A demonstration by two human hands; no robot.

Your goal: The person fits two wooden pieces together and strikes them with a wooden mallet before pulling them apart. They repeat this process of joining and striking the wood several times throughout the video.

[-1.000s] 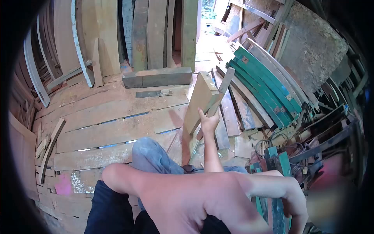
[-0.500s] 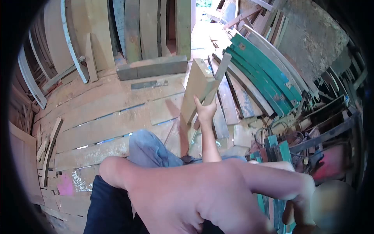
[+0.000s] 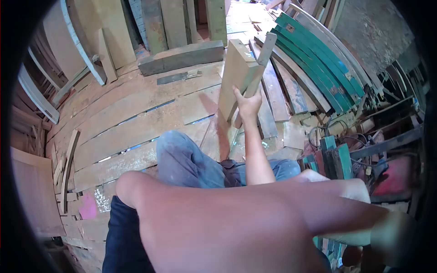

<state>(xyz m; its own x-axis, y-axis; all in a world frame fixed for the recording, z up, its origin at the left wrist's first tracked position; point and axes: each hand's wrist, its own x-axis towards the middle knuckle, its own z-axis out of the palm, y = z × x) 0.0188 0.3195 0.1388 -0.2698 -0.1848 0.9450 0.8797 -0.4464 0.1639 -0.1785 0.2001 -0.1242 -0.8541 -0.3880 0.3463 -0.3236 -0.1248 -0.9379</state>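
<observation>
My right hand [image 3: 250, 104] is closed around the near edge of a pale, thick wooden board [image 3: 236, 75] that stands upright ahead of me. Its thumb lies along the left face, while the other fingers are hidden behind the wood. A narrower wooden strip [image 3: 267, 48] stands against the board's right side and rises above it. Large bare skin [image 3: 218, 214], very close to the camera, crosses the lower view and covers the near part of my right arm. My left hand does not show. Beyond this skin are bent knees in blue jeans [image 3: 180, 157].
A heavy dark beam [image 3: 182, 58] lies across the plank floor [image 3: 136, 107]. Green-painted boards [image 3: 314, 63] are stacked at the right, above a tangle of cables and scrap [image 3: 350, 141]. Tall planks [image 3: 173, 25] lean at the back. A thin stick [image 3: 69, 168] lies at the left.
The view has tilted down, so the floor, board and my right hand appear higher. The near skin covers more of the lower middle. My right hand keeps its hold on the board.
</observation>
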